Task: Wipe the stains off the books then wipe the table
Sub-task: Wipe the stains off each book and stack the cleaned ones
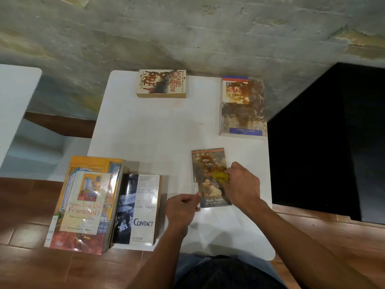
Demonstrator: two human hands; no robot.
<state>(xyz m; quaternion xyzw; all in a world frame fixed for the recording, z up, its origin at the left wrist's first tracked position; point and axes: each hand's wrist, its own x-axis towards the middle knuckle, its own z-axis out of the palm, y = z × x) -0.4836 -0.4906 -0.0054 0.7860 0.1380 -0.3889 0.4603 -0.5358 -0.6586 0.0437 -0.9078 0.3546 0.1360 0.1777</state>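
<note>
Yellow cloth (221,176), bunched small, sits under your right hand (242,184) on the cover of the Mark Twain book (210,178), lower right of centre in the frame. Your right fingers curl round the cloth and press it against the middle of that cover, where brownish staining shows. Your left hand (182,209) is just left of the same book, its fingers curled and its thumb pinching the book's lower left corner, which keeps it flat on the white table (158,132).

At the lower left of the frame two books lie side by side: the large From This Day Forward book (83,205), overhanging the table's edge, and touching its right side the Contact book (138,209). Their covers look glossy; you cannot tell from here whether any stain is on them.

At the top centre, against the rough grey wall (187,28), lies the Michael Crichton book (161,83), turned sideways, with a dark smear across its cover. At the upper right the Cesar P. Pobre book (242,106) lies near the table's right edge, heavily blotched with brown. A faint brownish mark shows on the table between these two books.
</note>
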